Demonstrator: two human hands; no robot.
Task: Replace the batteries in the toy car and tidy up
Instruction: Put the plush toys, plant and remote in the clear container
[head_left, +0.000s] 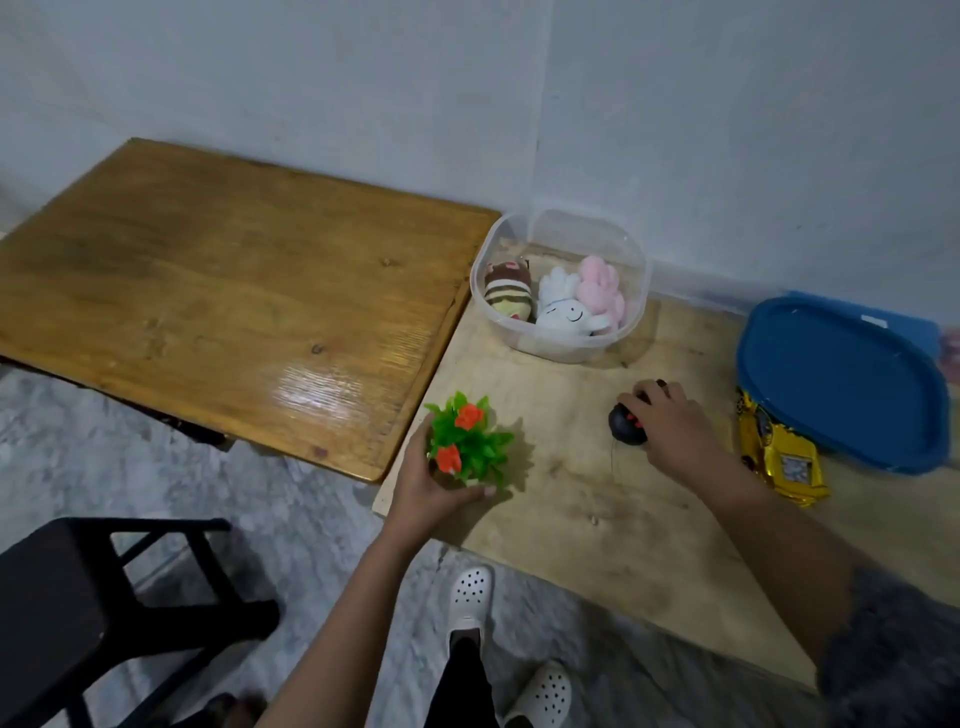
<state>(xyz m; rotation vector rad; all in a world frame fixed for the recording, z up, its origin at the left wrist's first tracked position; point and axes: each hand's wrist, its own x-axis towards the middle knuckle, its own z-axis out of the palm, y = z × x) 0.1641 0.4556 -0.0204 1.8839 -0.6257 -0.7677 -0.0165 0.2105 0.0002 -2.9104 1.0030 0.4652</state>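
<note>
A yellow toy car (782, 457) lies on the pale wooden table (597, 509), tucked against the blue lid. My right hand (670, 426) rests on a black remote control (626, 423) with red buttons, its fingers closed over the top of it. My left hand (431, 483) grips a small artificial plant (467, 441) with green leaves and orange flowers, at the table's left front corner. No batteries are visible.
A clear plastic tub (561, 348) with three plush toys stands at the back of the pale table. A blue lid (841, 379) lies at the right. A varnished brown table (218, 291) stands to the left, a black stool (93, 603) at lower left.
</note>
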